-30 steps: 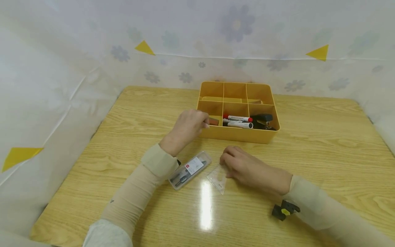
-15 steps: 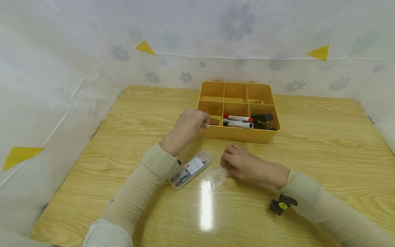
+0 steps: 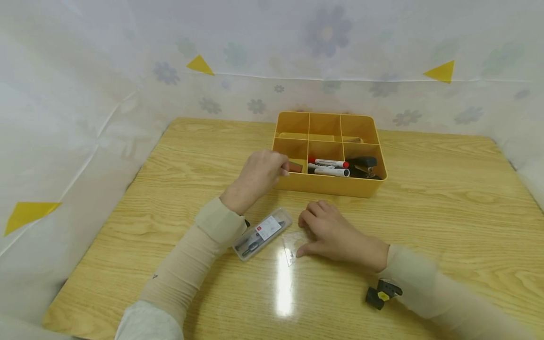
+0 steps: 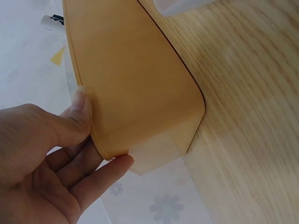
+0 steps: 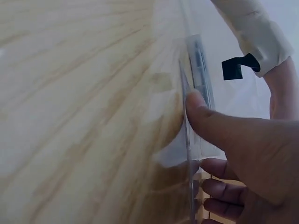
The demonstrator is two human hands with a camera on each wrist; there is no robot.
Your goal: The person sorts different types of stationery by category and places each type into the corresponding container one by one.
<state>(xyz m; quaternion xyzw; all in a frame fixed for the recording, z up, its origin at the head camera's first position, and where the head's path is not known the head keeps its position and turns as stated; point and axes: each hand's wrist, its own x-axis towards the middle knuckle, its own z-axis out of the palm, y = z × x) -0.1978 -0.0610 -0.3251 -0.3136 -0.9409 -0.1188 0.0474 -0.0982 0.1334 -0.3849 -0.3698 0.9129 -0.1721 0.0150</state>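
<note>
My left hand [image 3: 261,172] grips the front left corner of the yellow desk organizer [image 3: 327,185]. In the left wrist view, its thumb and fingers are on the rim of the organizer [image 4: 126,79]. My right hand [image 3: 335,236] is over a clear triangular set square [image 3: 291,248] near the middle of the table, thumb and fingers spread apart. The right wrist view has the thumb [image 5: 195,100] and fingertips right at the clear plastic; the palm hides part of the set square in the head view. Left of it lies a clear compass case [image 3: 261,233] with a white label.
Six compartments divide the organizer. Red and black markers [image 3: 331,172] lie in the front middle one, a black stapler [image 3: 363,163] in the front right, a brown block [image 3: 294,166] in the front left. Behind the table [image 3: 446,198] hangs a flowered curtain [image 3: 255,47].
The set square has turned on the table. My right hand has loosened from its edge and spread thumb from fingers, shifting slightly left. The left hand stays at the organizer's corner.
</note>
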